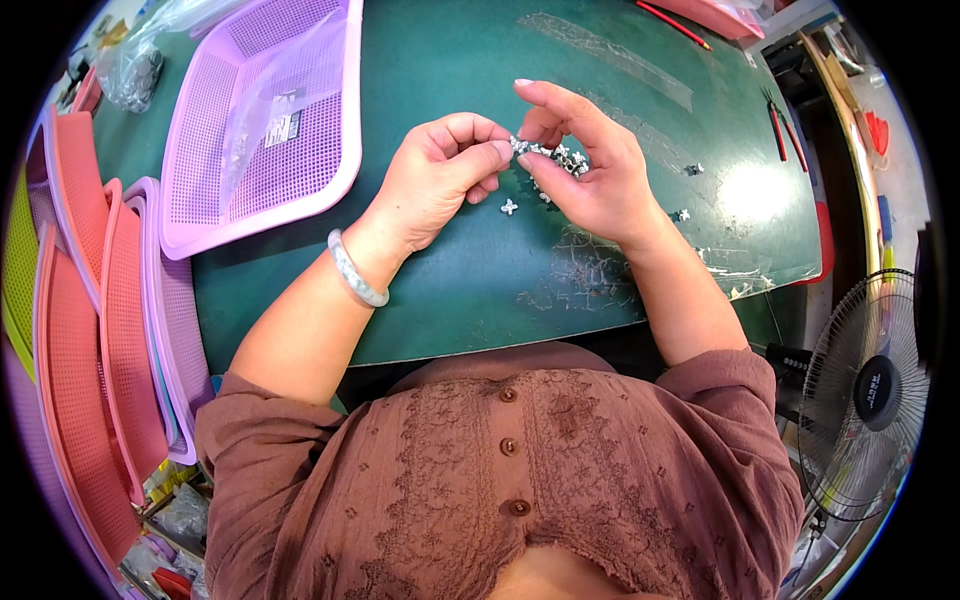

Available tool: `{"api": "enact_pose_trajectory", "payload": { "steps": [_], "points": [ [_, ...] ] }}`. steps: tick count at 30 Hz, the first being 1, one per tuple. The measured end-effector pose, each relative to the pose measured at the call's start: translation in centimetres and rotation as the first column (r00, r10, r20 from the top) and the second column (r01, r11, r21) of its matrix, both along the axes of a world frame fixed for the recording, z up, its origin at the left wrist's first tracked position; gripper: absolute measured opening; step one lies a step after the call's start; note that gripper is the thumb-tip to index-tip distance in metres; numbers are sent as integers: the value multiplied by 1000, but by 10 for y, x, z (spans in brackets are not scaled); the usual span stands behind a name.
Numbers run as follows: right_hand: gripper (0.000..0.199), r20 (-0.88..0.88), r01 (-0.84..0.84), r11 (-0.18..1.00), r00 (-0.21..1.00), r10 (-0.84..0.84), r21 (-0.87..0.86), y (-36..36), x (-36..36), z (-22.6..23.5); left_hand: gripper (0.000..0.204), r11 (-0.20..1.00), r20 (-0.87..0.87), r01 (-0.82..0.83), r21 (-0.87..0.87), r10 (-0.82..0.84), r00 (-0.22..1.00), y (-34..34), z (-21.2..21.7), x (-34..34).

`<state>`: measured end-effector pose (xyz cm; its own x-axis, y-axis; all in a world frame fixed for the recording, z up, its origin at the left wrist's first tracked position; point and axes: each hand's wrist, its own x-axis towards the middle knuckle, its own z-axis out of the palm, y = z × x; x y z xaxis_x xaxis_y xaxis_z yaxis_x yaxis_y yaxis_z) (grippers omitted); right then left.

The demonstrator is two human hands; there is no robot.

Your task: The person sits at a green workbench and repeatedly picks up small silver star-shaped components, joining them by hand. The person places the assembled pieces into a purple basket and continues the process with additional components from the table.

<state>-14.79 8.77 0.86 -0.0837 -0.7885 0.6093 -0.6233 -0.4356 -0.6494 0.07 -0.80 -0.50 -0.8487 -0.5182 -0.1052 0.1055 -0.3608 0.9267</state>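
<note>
Over the green tabletop, my left hand (pixel 440 170) pinches a small silvery flower-shaped piece (pixel 517 146) between thumb and forefinger. My right hand (pixel 595 165) meets it from the other side. Its forefinger is raised, while the thumb and a curled finger close around the same piece. Partly hidden behind my right thumb lies a small pile of similar silvery pieces (pixel 570 158). One loose piece (pixel 509 207) rests on the table just below my hands. A pale bangle (pixel 357 270) circles my left wrist.
A lilac perforated basket (pixel 350 120) holding a clear plastic bag (pixel 270 110) stands at left. Stacked pink baskets (pixel 130 330) lean beside the table. Red-handled pliers (pixel 777 130) and a red pen (pixel 672 25) lie far right. A fan (pixel 870 395) stands at right.
</note>
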Motion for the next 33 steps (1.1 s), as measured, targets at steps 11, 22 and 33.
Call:
{"api": "enact_pose_trajectory", "payload": {
  "steps": [11,22,33],
  "points": [
    [52,6,-9,1000,1000,9,6,0,-1,0,10,1000,-7,-1,28,1,1000,0,-1,0],
    [52,-41,12,1000,999,-12,-15,0,1,2,8,1000,-2,-2,-10,2,1000,1,-1,-1],
    [52,-52,17,1000,998,-18,-19,0,1,1,10,1000,-8,0,25,0,1000,0,-3,-1]
  ]
}}
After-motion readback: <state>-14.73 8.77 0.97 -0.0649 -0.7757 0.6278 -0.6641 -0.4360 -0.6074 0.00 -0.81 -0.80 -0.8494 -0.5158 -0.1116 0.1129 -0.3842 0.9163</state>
